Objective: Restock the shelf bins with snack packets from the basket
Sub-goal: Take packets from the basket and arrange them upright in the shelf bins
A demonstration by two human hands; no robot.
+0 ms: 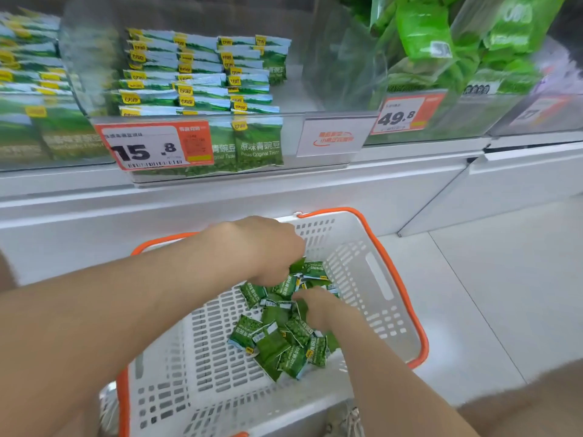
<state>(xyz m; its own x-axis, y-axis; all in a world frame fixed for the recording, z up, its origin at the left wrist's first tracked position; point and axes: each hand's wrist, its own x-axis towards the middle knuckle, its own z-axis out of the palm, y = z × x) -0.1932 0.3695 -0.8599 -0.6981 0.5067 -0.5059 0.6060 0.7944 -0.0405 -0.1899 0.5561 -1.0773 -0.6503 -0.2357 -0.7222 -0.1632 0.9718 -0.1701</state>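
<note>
1. White basket (pixel 383 280) with an orange rim, at 6 o'clock in the view, just below the white shelf front.
2. Small green packets (pixel 277 342) heaped loose on the basket floor, running from the middle toward the 1 o'clock corner.
3. Left hand (pixel 268 247) reaching in from 9 o'clock, knuckles up, fingers curled downward and closed round a few packets at the 12 o'clock end of the heap; fingertips hidden among the wrappers.
4. Right hand (pixel 318 305) coming in from 5 o'clock, lying on the middle of the heap, packets touching it at 12, 9 and 6 o'clock. Fingers bent and tucked in among the packets; cannot tell whether anything is actually gripped.
5. Both hands close together, apart only by a couple of packets.
6. Clear bin (pixel 293 89) at 11 o'clock on the shelf, with matching green packets stacked flat in neat rows and a few standing upright at the front.
7. Orange price tag (pixel 151 146) reading 15.8 on that bin's front.
8. Second bin (pixel 347 58) at 1 o'clock, full of larger bright green bags (pixel 422 29).
</note>
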